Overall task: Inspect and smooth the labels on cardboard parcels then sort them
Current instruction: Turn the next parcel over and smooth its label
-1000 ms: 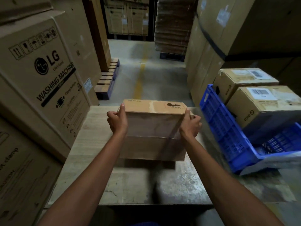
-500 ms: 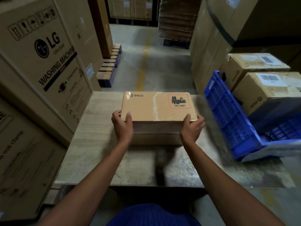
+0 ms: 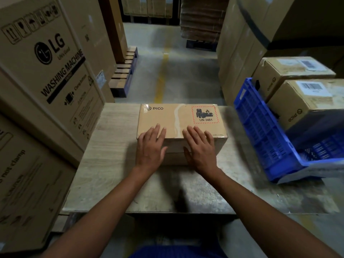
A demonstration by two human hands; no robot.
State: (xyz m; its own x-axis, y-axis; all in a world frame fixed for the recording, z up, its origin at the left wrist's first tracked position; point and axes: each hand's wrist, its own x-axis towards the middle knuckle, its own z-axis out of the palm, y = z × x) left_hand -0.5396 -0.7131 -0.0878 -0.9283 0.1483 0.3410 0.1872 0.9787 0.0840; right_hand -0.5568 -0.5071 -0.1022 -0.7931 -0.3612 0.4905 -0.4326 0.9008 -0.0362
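Resting flat on the table [image 3: 111, 146], the parcel [image 3: 167, 118] sits at its far middle. Both hands lie on the near edge of its top: left hand [image 3: 150, 146] and right hand [image 3: 201, 148], fingers straight, gripping nothing. Its UN 3481 label [image 3: 204, 115] is at the top's far right corner. A blue crate [image 3: 260, 127] stands near, to the right.

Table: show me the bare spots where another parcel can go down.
Widest bare patch: table left of the PICO parcel, up to the LG carton. Another lies between the parcel and the table's near edge, though both forearms cross it. Right is tight: the blue crate leaves only a narrow strip.
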